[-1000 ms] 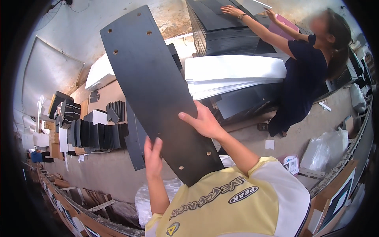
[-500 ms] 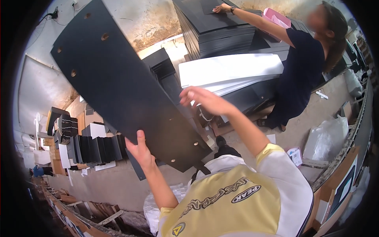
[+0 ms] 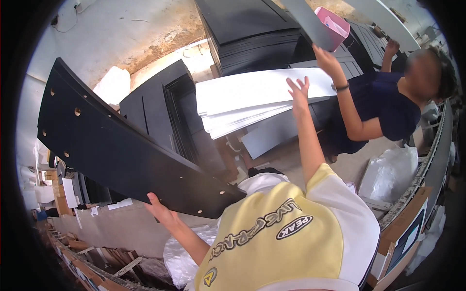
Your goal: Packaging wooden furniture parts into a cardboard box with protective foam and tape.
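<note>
A long black panel point(image 3: 121, 150) with several drilled holes slants across my left side, its near end close to my waist. My left hand point(image 3: 164, 212) grips its lower edge, thumb showing and the other fingers hidden under the board. My right hand point(image 3: 299, 94) is raised with its fingers spread and nothing in it. It appears in front of a stack of white panels point(image 3: 247, 89); whether it touches them I cannot tell. Beyond the black panel lie more black boards point(image 3: 150, 104).
A tall stack of black panels point(image 3: 252, 48) stands at the back, with a pink bin point(image 3: 335, 26) to its right. A co-worker in dark clothes point(image 3: 374, 104) at the right handles a flat board point(image 3: 303, 19). Clear plastic wrap point(image 3: 388, 172) lies on the right.
The black panel has tipped lower and leftward, with my left hand still on it. My right hand has moved away to the right. The co-worker has turned and lifted a board.
</note>
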Available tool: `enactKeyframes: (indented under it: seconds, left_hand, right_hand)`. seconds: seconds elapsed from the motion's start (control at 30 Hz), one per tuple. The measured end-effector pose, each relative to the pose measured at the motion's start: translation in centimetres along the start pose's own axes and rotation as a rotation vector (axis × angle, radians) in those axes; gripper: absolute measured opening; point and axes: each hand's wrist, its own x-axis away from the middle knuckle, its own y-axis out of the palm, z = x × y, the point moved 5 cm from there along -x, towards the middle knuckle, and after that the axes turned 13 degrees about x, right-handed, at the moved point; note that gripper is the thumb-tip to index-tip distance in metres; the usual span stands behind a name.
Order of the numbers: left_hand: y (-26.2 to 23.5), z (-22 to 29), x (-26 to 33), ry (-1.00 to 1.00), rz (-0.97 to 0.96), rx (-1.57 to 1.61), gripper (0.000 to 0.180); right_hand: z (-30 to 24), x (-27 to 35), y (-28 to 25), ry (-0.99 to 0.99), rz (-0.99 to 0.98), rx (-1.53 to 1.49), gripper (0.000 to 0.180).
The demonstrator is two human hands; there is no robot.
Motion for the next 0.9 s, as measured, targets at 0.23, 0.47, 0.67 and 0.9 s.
enactKeyframes:
  seconds: [0.23, 0.47, 0.67, 0.9]
  left_hand:
    - [0.3, 0.0, 0.9, -0.045, -0.016, 0.026, 0.064]
    - [0.4, -0.2, 0.6, -0.1, -0.077, 0.001, 0.061]
    - [0.3, -0.6, 1.4, -0.092, -0.115, -0.055, 0.059]
    - [0.5, -1.6, 1.8, -0.133, -0.089, -0.09, 0.061]
  right_hand:
    - [-1.4, 3.0, -2.7, -0.074, -0.498, -0.747, 0.064]
    - [7.5, 3.3, -9.3, 0.192, 0.002, -0.706, 0.033]
    - [17.1, 14.0, -11.0, 0.428, -0.042, -0.397, 0.03]
    - [24.2, 10.5, -16.4, 0.505, 0.139, -0.304, 0.025]
